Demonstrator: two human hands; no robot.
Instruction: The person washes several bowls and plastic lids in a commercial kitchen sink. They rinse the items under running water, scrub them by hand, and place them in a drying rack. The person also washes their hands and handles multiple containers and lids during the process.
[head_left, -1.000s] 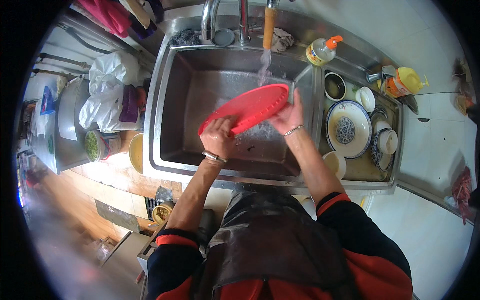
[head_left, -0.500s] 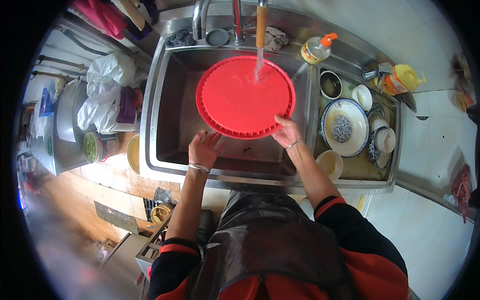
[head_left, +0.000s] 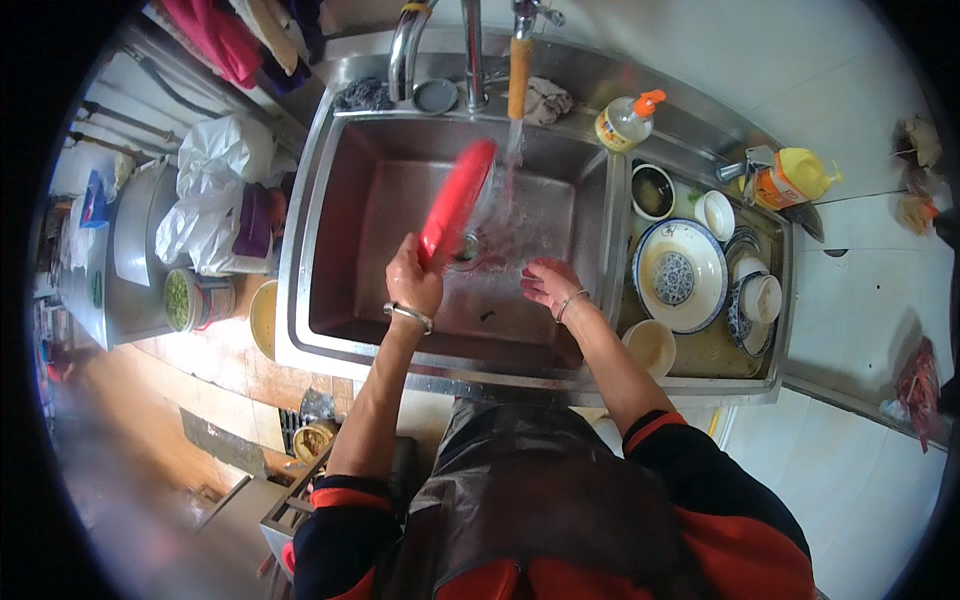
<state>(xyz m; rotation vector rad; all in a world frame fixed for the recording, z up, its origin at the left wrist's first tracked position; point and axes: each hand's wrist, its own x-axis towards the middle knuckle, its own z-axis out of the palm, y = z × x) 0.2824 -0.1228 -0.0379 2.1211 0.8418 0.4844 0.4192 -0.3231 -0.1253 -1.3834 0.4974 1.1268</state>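
My left hand point(head_left: 412, 280) is closed on the near edge of the red lid point(head_left: 457, 202), holding it up on its edge over the middle of the sink point(head_left: 340, 180), so that I see it almost side-on, tilting away to the far right toward the tap point(head_left: 517, 75). Water runs down from the tap just right of the lid and splashes around the drain point(head_left: 466, 247). My right hand point(head_left: 548, 283) is open and holds nothing, palm up with the fingers loosely spread, low in the basin near the drain and a little to the right of the lid, not touching it. A bracelet sits on each wrist. On the far rim behind the sink stands a soap bottle point(head_left: 625, 122) with an orange pump, with a crumpled rag point(head_left: 546, 100) just left of it. The right-hand basin is full of crockery: a large patterned plate point(head_left: 680, 275), a dark bowl point(head_left: 652, 192) and a small white bowl point(head_left: 716, 214) beyond it, more small bowls point(head_left: 757, 298) to its right, and a cup point(head_left: 650, 346) nearest me. A yellow bottle point(head_left: 792, 176) lies on the far right of the counter. To the left of the sink are white plastic bags point(head_left: 210, 190).
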